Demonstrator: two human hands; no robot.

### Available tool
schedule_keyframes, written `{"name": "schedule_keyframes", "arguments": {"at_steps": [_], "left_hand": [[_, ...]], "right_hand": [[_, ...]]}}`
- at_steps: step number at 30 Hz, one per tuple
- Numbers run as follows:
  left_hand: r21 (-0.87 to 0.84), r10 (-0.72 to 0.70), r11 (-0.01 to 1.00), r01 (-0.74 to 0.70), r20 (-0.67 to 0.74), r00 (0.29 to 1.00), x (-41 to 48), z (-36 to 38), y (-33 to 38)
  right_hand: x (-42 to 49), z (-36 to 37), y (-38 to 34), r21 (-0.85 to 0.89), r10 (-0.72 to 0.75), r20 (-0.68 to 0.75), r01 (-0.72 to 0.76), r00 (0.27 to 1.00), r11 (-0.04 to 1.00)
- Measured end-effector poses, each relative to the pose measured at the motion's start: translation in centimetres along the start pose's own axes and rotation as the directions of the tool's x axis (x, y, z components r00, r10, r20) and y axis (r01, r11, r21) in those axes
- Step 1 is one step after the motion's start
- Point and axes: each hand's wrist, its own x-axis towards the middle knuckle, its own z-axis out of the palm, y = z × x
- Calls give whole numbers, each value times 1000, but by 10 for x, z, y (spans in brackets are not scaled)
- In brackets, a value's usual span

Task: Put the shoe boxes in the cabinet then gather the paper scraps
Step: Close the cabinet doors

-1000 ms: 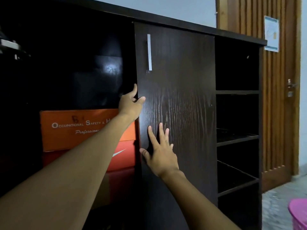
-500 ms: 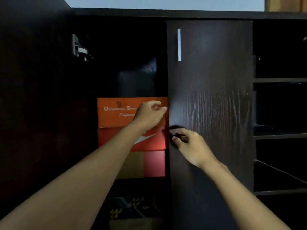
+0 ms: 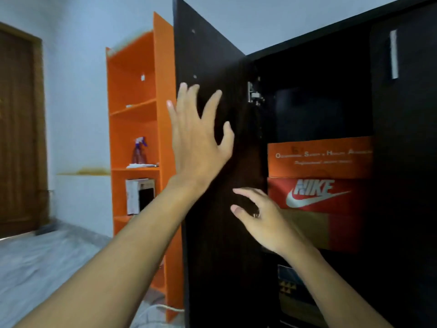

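Note:
An orange shoe box [image 3: 319, 159] rests on a red Nike shoe box [image 3: 314, 194] inside the dark cabinet [image 3: 307, 53], with a tan and red box [image 3: 331, 230] beneath them. The cabinet's left door [image 3: 212, 245] stands swung open. My left hand [image 3: 198, 140] is spread wide, fingers apart, at the inner face of that door near its outer edge. My right hand [image 3: 262, 218] hovers lower in front of the door and the boxes, fingers loosely curled, holding nothing. No paper scraps are in view.
An orange open shelf unit [image 3: 139, 129] stands left of the cabinet, holding a spray bottle [image 3: 139, 151] and a small white box [image 3: 138, 196]. The cabinet's right door [image 3: 406, 162] is closed. A brown room door [image 3: 19, 131] is at far left, beyond grey tiled floor [image 3: 40, 263].
My view has swung left. My left hand left the orange box and rose, spread, to the open left door. My right hand came off the right door's edge and moved left.

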Motion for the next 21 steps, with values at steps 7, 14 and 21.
{"name": "schedule_keyframes", "arguments": {"at_steps": [7, 14, 21], "left_hand": [[-361, -475, 649, 670, 496, 727, 6, -22, -54], [-582, -275, 687, 434, 344, 898, -2, -8, -31], [-759, 49, 584, 289, 388, 920, -30, 60, 62]], "right_hand": [[10, 62, -49, 85, -51, 129, 40, 990, 996], [-10, 43, -43, 47, -78, -42, 80, 996, 996], [-57, -56, 8, 108, -129, -261, 162, 957, 981]]}}
